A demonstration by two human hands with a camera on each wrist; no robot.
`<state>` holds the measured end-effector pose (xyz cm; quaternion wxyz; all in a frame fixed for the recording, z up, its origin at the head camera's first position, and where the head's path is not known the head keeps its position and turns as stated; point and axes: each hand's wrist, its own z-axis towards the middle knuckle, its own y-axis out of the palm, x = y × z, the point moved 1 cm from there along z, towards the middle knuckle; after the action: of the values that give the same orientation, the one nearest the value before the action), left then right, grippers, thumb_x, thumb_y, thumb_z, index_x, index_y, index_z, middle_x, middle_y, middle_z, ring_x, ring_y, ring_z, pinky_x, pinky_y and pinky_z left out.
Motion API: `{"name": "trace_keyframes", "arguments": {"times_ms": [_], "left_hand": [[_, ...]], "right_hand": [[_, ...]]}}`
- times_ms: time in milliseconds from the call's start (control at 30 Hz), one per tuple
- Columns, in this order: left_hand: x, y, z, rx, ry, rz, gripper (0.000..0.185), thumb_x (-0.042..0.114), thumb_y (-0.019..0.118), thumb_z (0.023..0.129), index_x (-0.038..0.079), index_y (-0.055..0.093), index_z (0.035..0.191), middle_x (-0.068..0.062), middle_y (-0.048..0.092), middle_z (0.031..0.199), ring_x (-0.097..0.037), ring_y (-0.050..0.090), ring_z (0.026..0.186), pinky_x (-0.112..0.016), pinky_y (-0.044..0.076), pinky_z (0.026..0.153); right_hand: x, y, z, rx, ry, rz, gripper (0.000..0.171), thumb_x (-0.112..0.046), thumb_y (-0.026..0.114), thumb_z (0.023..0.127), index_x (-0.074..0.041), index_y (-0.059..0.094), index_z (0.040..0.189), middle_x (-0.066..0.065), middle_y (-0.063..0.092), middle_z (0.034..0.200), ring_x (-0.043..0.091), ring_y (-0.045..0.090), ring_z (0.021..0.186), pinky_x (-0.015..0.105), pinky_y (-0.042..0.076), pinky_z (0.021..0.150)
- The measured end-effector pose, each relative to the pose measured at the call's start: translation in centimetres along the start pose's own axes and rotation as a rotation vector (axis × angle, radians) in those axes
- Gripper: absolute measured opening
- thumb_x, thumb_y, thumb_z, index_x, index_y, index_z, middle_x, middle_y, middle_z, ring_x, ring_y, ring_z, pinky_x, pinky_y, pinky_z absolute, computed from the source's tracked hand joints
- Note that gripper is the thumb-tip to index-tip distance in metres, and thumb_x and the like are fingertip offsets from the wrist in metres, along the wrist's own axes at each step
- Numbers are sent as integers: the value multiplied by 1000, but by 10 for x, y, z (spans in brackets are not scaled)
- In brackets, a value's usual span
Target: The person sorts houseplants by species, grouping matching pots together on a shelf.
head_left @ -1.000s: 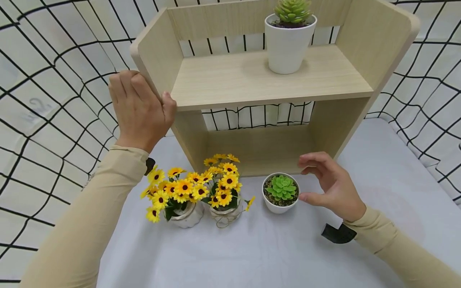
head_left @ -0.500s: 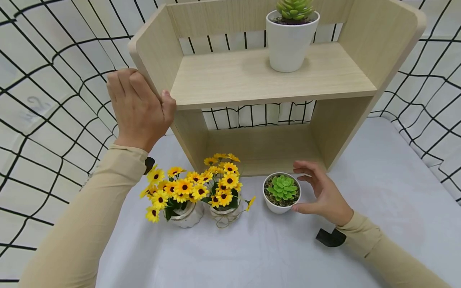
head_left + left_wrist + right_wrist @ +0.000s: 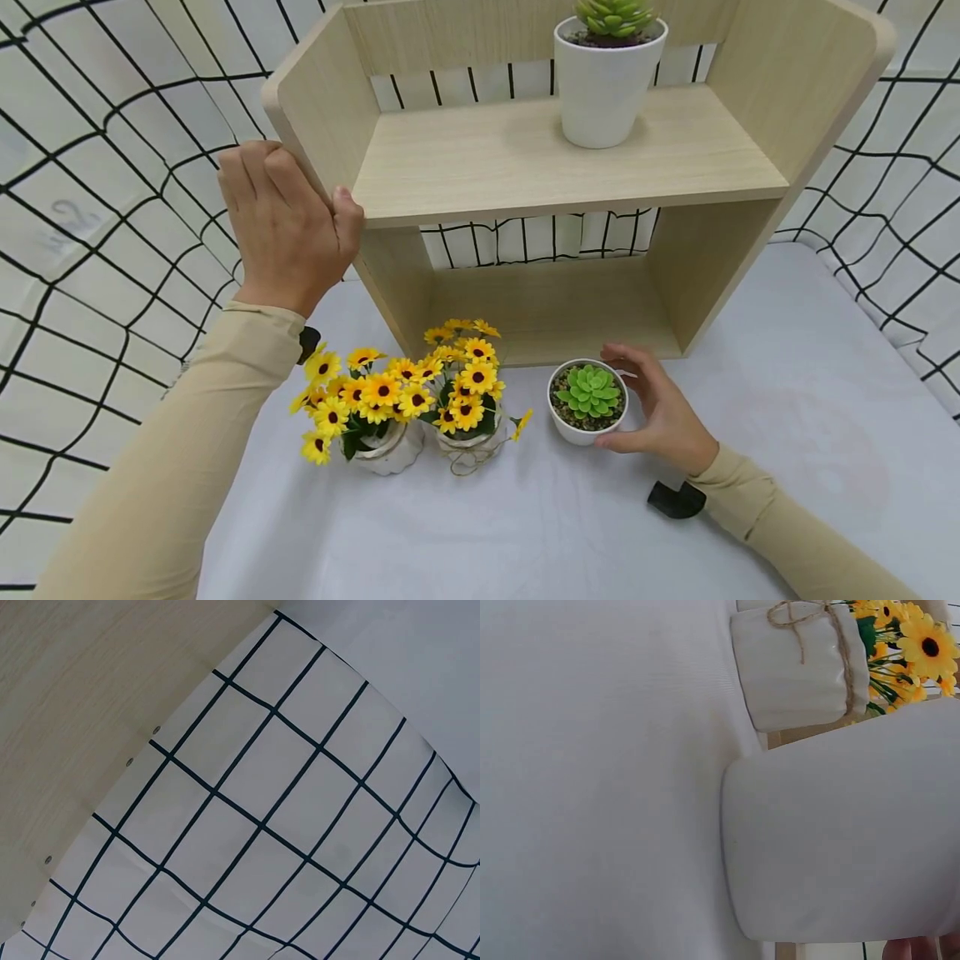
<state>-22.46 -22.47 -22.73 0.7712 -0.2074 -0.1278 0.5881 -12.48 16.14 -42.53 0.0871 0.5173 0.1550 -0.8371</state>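
My left hand (image 3: 300, 179) grips the left side panel of a light wooden shelf unit (image 3: 525, 158), thumb on its front edge and fingers round the outside. That panel (image 3: 67, 712) fills the upper left of the left wrist view. My right hand (image 3: 628, 398) curls round a small white pot of green succulent (image 3: 588, 400) that stands on the table before the lower shelf opening. The same pot (image 3: 840, 825) looms large in the right wrist view, with a fingertip at the bottom edge.
A taller white potted succulent (image 3: 607, 83) stands on the upper shelf. Two white vases of yellow sunflowers (image 3: 386, 446) (image 3: 468, 446) stand left of the small pot. The table (image 3: 787, 400) has a white cover, and black-gridded white cloth (image 3: 112, 208) hangs behind.
My right hand moved left and down and closed round the small succulent pot. The left hand kept its hold on the shelf panel.
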Motion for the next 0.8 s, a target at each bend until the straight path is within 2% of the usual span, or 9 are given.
{"name": "trace_keyframes", "arguments": {"times_ms": [333,500,567,733,800], "left_hand": [[0,1,1,-4,-8,-12,42,32,32,97,-3,40,118,-27,44,112,-43,34,104,-55,24,91],[0,0,0,-13,-8,-14,42,32,32,97,-4,40,118,-28,44,113,-43,34,104,-55,24,92],[0,0,0,-15,-10,-16,41,32,32,97,-4,40,117,-28,44,113,-43,34,105,-55,24,91],[0,0,0,-13,-11,-24,41,31,32,97,-4,40,117,-28,44,114,-43,34,105,-55,23,91],[0,1,0,-9,-10,-28,41,31,32,97,-4,40,117,-28,44,114,-43,34,105,-55,23,91]], "right_hand": [[10,5,-5,39,62,-27,106,16,90,55,10,38,147,-13,47,146,-2,49,133,10,38,111],[11,6,-5,58,90,-43,104,15,91,55,8,40,146,1,49,146,-2,50,131,10,39,108],[12,6,-6,58,94,-42,103,14,91,55,7,41,144,3,50,144,-2,51,130,10,40,107],[14,6,-6,52,103,-36,101,13,92,55,7,42,143,-12,53,138,-1,52,127,11,40,107],[15,6,-6,48,114,-46,102,12,92,55,5,41,143,-14,52,138,-1,52,127,11,39,108]]}}
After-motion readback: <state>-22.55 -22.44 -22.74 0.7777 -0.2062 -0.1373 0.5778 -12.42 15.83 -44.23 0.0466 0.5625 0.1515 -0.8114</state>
